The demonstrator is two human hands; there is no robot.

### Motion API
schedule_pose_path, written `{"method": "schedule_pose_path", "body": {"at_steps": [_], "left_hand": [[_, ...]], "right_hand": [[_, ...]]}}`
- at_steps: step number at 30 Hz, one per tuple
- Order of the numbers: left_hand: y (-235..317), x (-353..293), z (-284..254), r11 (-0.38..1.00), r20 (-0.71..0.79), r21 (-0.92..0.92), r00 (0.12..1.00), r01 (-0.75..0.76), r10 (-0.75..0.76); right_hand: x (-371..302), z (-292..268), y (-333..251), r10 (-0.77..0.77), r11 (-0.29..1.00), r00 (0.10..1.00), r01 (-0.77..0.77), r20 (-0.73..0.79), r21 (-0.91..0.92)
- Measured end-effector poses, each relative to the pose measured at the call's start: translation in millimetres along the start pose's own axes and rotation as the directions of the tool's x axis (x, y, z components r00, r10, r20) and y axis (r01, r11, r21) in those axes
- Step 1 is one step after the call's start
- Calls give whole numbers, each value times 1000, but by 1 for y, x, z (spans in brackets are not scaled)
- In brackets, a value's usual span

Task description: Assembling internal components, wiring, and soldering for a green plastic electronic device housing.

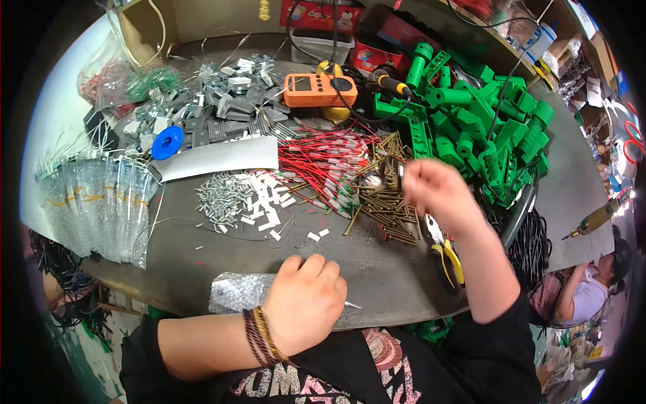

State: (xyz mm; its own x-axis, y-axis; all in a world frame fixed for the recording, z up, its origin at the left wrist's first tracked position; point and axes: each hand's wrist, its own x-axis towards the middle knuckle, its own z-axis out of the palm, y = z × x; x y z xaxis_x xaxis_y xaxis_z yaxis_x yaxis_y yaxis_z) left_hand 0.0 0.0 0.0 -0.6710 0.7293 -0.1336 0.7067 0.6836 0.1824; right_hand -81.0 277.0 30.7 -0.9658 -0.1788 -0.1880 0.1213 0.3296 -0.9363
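My left hand (306, 293) is closed in a fist over the right end of a clear bubble-wrap bag (239, 292) near the table's front edge. A thin pale tip (352, 306) pokes out to the right of this fist. My right hand (441, 192), slightly blurred, is raised over the right side of a pile of long brass-coloured screws (387, 205). Its fingers are curled together, and what they hold, if anything, cannot be made out. Just below that hand lie pliers (445, 256) with yellow and black handles. Red wires (316, 161) with clear ends lie left of the screws.
Small silver screws (221, 200) and white tabs (269, 202) are heaped mid-table. Bundled bubble-wrap bags (101, 209) stand at left. Grey metal parts (232, 108), an orange meter (319, 90) and green plastic housings (471, 121) fill the back. A screwdriver (595, 219) is at far right.
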Motion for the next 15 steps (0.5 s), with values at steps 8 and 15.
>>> {"method": "schedule_pose_path", "body": {"at_steps": [8, 15], "left_hand": [[-12, 16, 19, 819, -477, -487, 878, -302, 40], [-12, -2, 8, 847, -371, -501, 928, -181, -21]], "right_hand": [[-119, 78, 48, -174, 965, 977, 145, 122, 219], [-101, 100, 65, -575, 597, 796, 565, 187, -569]]}}
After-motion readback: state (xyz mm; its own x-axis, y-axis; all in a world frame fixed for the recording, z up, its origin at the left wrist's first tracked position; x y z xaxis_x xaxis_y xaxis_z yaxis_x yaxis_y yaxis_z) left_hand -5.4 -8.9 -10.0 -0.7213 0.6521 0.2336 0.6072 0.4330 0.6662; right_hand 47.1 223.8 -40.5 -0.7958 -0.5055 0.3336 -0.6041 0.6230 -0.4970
